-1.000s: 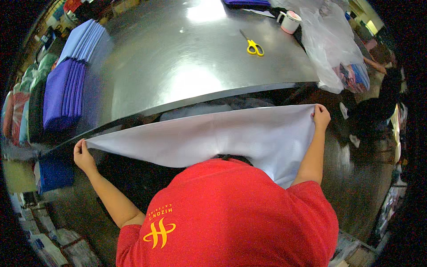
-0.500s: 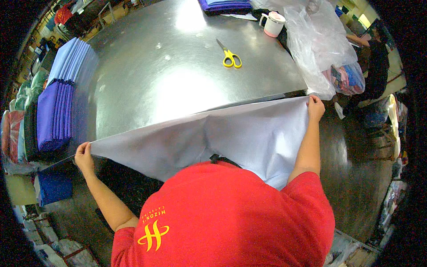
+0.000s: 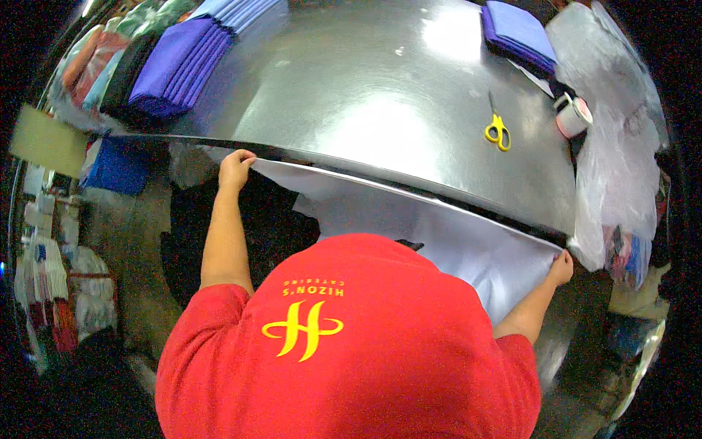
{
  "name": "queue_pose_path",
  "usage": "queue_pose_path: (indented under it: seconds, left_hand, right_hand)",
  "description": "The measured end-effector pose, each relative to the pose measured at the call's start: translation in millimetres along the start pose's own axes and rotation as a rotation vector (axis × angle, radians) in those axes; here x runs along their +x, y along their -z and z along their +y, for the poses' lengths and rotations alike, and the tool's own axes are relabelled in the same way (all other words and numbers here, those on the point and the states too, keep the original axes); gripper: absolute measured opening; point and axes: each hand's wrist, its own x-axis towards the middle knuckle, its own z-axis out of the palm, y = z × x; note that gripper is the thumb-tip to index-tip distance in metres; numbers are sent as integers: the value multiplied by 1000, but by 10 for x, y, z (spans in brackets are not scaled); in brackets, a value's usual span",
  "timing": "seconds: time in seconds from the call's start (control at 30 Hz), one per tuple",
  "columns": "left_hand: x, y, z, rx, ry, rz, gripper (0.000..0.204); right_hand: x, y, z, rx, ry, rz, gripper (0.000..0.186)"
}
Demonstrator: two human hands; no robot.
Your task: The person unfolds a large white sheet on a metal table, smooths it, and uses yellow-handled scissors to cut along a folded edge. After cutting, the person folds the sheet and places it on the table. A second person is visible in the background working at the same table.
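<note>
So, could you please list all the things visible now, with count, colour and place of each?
White cloth: one, white, stretched between the hands
Table: one, grey metal, beyond the cloth
Scissors: one, yellow handles, right part of table
Mug: one, white, right of scissors
Folded pile: one, light blue over purple, far right of table
Folded stacks: two, purple and light blue, left of table
Plastic sheeting: count unclear, translucent, right side
Wrapped bundles: count unclear, mixed colours, far left
Shirt: one, red, on the person
Left hand, right hand: two, bare, at the cloth's upper corners
</note>
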Motion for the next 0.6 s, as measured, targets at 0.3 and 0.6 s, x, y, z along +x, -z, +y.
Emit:
queue_pose_path:
  seconds: [0.3,0.6]
  left_hand:
    - [214,-450,-27,-279,-31,82,14]
    - [149,-742,-110,-500,-24,181,14]
  right_hand:
    - [164,111,-56,-94,4,-114,28]
    - [280,-3,-121,-115,117,-27,25]
